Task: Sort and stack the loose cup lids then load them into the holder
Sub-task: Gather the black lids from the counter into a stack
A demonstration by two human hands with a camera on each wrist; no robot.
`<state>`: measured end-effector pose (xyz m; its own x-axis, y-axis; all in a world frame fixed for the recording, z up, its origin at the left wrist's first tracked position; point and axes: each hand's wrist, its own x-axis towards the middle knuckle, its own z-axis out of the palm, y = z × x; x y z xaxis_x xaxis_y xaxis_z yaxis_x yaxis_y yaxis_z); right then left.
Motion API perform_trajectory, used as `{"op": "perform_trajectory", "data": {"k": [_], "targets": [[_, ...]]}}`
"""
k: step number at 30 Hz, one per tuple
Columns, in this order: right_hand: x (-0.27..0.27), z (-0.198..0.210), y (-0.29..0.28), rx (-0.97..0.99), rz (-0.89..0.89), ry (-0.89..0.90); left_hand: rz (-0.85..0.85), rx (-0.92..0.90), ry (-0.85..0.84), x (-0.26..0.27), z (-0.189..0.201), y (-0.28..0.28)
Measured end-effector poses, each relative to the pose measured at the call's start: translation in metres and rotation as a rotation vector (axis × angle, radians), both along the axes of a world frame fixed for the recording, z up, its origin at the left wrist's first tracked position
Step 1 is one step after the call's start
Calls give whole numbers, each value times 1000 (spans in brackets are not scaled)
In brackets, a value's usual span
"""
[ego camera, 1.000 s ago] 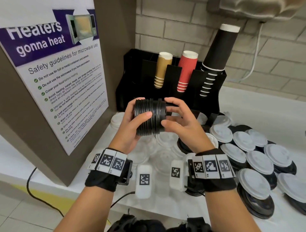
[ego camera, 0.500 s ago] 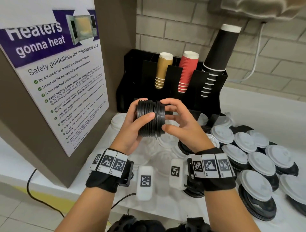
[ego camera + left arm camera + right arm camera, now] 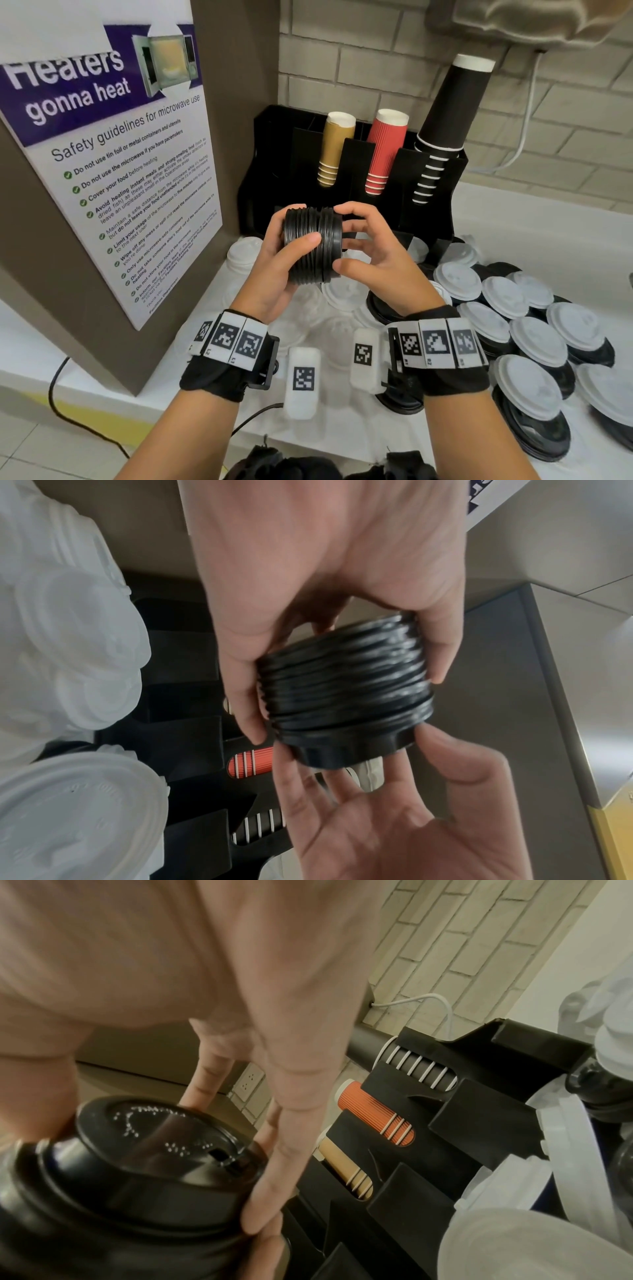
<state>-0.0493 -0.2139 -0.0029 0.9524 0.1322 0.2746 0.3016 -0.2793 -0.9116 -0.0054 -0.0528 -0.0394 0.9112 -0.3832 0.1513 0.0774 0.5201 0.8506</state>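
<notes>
A stack of black cup lids [image 3: 312, 244] lies on its side in the air in front of the black holder [image 3: 356, 178]. My left hand [image 3: 281, 263] grips its left part, thumb across the front. From the right, my right hand [image 3: 368, 253] holds the stack's end with thumb and fingertips around the rim. The left wrist view shows the ribbed black stack [image 3: 346, 693] between both hands. In the right wrist view the top lid [image 3: 147, 1150] faces the camera. Loose white lids [image 3: 534, 339] and black lids [image 3: 534, 435] cover the counter at the right.
The holder carries a gold cup stack [image 3: 334, 147], a red one [image 3: 385, 150] and a tall black one [image 3: 445, 116]. Clear lids [image 3: 325, 329] lie under my hands. A brown cabinet with a poster [image 3: 109, 164] stands at the left; a brick wall [image 3: 359, 58] rises behind.
The two parts of the black stack have come closer together between my hands, and the stack has shifted slightly up toward the holder.
</notes>
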Motion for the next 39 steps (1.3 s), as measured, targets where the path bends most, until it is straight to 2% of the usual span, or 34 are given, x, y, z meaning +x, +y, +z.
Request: {"op": "perform_trajectory", "data": {"k": [5, 14, 23, 30, 33, 35, 37, 39], "targets": [[1, 3, -3, 0, 13, -3, -49, 36, -22, 3, 2, 3], [3, 3, -3, 20, 47, 36, 3, 21, -16, 1, 2, -3], [11, 8, -10, -17, 113, 38, -81, 81, -67, 3, 5, 0], [13, 9, -9, -30, 108, 16, -54, 21, -26, 4, 2, -4], [17, 15, -9, -68, 114, 34, -68, -20, 20, 5, -1, -6], [21, 25, -7, -165, 119, 30, -69, -74, 129, 7, -2, -8], [31, 37, -5, -274, 117, 33, -80, -173, 239, 9, -2, -10], [47, 48, -6, -299, 76, 54, -76, -311, 316, 12, -2, -9]]}}
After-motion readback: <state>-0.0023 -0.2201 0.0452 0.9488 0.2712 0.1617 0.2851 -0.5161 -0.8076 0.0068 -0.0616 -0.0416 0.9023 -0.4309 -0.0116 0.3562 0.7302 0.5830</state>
